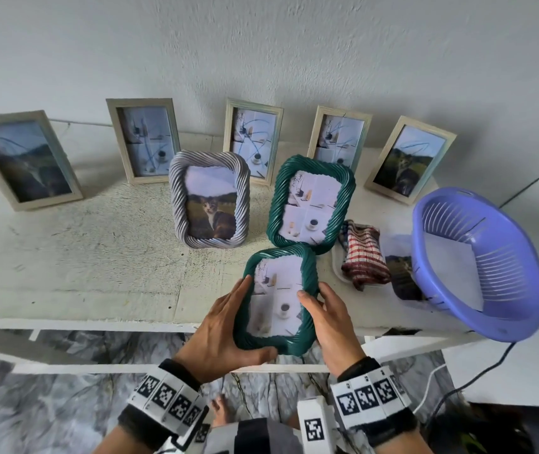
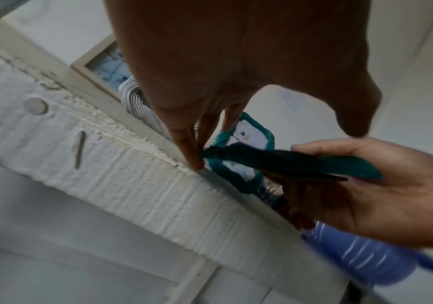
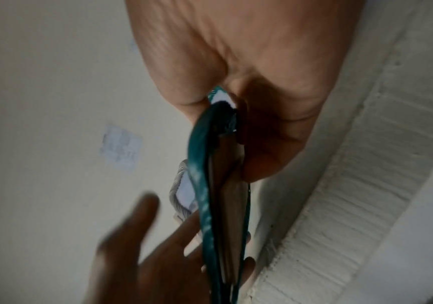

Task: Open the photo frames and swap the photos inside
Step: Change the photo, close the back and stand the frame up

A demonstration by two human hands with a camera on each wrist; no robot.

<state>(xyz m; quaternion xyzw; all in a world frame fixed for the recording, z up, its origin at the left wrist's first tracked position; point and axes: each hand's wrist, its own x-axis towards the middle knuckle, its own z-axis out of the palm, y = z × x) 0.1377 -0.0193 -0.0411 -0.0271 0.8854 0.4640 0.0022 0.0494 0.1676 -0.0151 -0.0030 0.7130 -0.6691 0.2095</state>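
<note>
Hands at the near edge of the white shelf (image 1: 81,273) hold a green twisted-rim frame (image 1: 276,301), picture side up, showing a pale photo of a coffee cup. The left hand (image 1: 225,326) cups its left and lower edge, fingers fairly straight along the rim and thumb under the bottom corner; the right hand (image 1: 330,322) grips the right edge, thumb on the front and fingers curled behind. The right wrist view shows a brown backing board at the rear, seemingly still closed. To do this step well, I would turn the frame face down over the shelf rather than over the floor, keep one hand steady on the rim, and work the backing loose gently so the photo does not crease. Just beyond, at 12 o'clock, a second green frame (image 1: 310,204) stands with a similar photo; at 11 o'clock stands a grey twisted frame (image 1: 209,201) holding a cat photo. At 2 o'clock lie a checked cloth (image 1: 363,257), a loose photo (image 1: 402,273) and a purple basket (image 1: 481,260). Farthest back, five pale wooden frames (image 1: 143,140) lean along the wall.
</note>
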